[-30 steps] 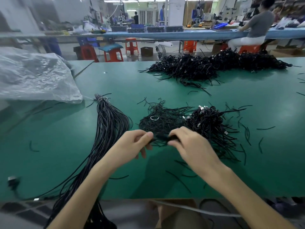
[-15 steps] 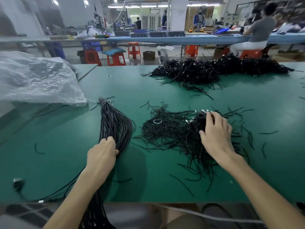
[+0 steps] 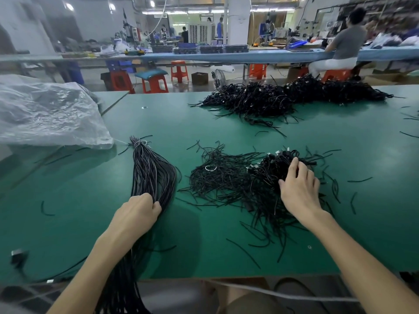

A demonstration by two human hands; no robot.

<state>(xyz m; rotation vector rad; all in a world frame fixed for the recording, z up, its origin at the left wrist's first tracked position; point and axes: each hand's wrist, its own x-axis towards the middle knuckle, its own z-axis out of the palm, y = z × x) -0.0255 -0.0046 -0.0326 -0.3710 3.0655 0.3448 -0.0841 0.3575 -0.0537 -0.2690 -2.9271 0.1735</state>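
Observation:
A long bundle of black cables point(image 3: 152, 173), tied at its far end, lies on the green table point(image 3: 226, 123) and hangs over the near edge. My left hand point(image 3: 138, 211) grips the bundle with curled fingers about halfway down its visible length. To its right lies a loose pile of short black cables with metal-tipped connectors point(image 3: 256, 177). My right hand point(image 3: 299, 189) rests on the right part of that pile, fingers stretched forward among the cables. What the fingertips touch is hidden by the tangle.
A larger heap of black cables point(image 3: 290, 96) lies at the table's far side. A crumpled clear plastic bag point(image 3: 45, 114) sits at the left. Stray short cable pieces point(image 3: 360, 179) dot the table at the right. A black plug point(image 3: 17, 256) lies near the front left edge.
A second ago both hands held a short black piece together at the centre. They have parted: the left went to the long bundle, the right onto the connector pile, and both have stayed there.

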